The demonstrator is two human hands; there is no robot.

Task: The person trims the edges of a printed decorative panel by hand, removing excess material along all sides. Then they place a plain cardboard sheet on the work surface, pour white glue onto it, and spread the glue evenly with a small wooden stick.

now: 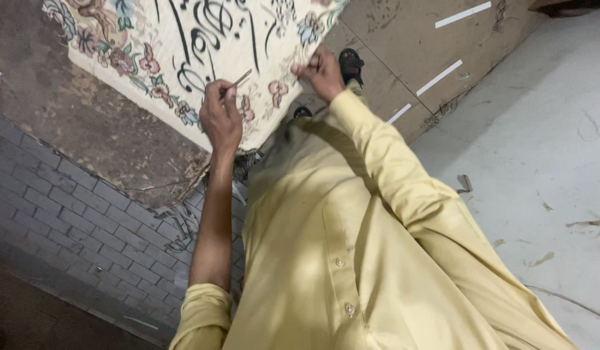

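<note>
- Pinching thin metal needle-like tool (240, 79) in left hand (221, 116), fingers closed tight round its lower end, tip angled up-right onto cream woven rug with floral border and black script motifs (177, 45).
- Gripping rug's lower edge in right hand (323, 71), fist closed on fabric.
- Best kept: edge taut, tool low and shallow to pile, short strokes.
- Left forearm bare, raised steeply, sleeve rolled to elbow; right arm in pale yellow sleeve (403, 181), extended forward.
- Rug up against brown wall (92, 123).
</note>
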